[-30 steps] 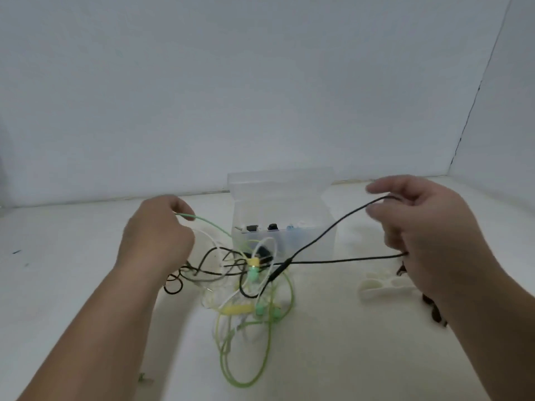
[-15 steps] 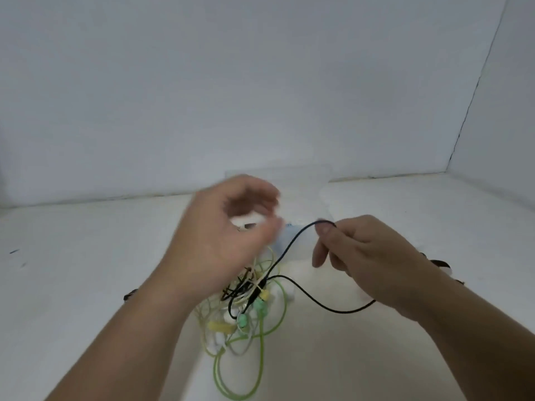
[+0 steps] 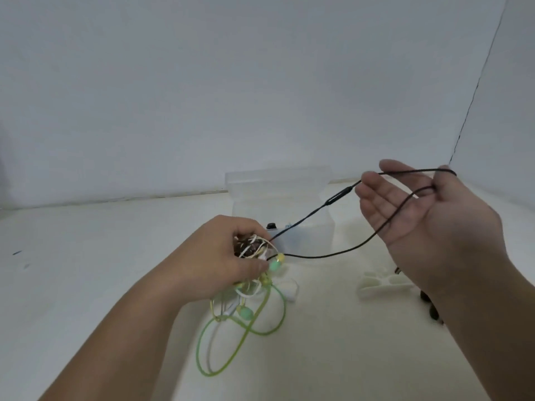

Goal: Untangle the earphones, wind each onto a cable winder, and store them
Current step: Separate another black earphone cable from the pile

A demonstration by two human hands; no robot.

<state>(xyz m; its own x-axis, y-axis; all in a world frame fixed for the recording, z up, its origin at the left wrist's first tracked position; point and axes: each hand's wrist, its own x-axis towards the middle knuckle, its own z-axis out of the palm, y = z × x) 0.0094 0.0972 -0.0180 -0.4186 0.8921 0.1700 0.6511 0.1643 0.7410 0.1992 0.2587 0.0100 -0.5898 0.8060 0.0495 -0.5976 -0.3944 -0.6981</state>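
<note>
Backdrop: plain white walls, a corner seam running down on the right, and a white tabletop (image 3: 86, 256) below.
Left hand (image 3: 228, 256): curled tight, fingers and thumb clamped on the tangle of earphones (image 3: 254, 250), just in front of the box.
Tangle of earphones: white, yellow and green leads bunched in that fist, with more spilling out beneath it.
Green cable (image 3: 231, 345): trails out of the bunch and lies in big loops on the tabletop, toward the camera.
Mint earbud (image 3: 246, 312): down among the loose leads under the left hand.
Right hand (image 3: 419, 215): palm up, fingers straight and spread, raised off to the right. It pinches nothing, and the black lead is simply draped over it.
Black earphone cable (image 3: 324, 256): two strands leave the tangle and climb to the right hand. They join in a loop hooked over its far edge, and one strand crosses the palm.
Inline remote (image 3: 340, 195): on the upper strand, in the air between the box and the right fingertips.
Clear storage box (image 3: 278, 192): at the back of the table behind the left hand. The small items inside are too blurred to name.
Cable winder (image 3: 376, 283): white, flat on the table below the right wrist, apart from the tangle.
Dark pieces (image 3: 431, 311): on the table beside the right forearm, partly hidden, so I can't tell what they are.
</note>
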